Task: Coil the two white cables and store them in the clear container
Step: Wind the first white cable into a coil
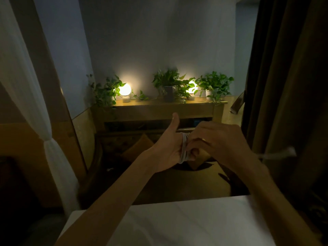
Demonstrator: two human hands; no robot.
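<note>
A white cable (184,148) is wound in several loops around the palm of my left hand (168,150), whose thumb points up. My right hand (218,142) is closed against those loops from the right, its fingers pinching the cable. A blurred white end of cable (278,154) streaks out to the right behind my right wrist. Both hands are raised in the air above a dim bed. No second cable and no clear container can be seen.
A white table surface (177,224) lies at the bottom of the view. Beyond, a wooden headboard shelf (159,107) carries two glowing round lamps (125,89) and potted plants (168,82). A white curtain (26,86) hangs left, a dark curtain (284,86) right.
</note>
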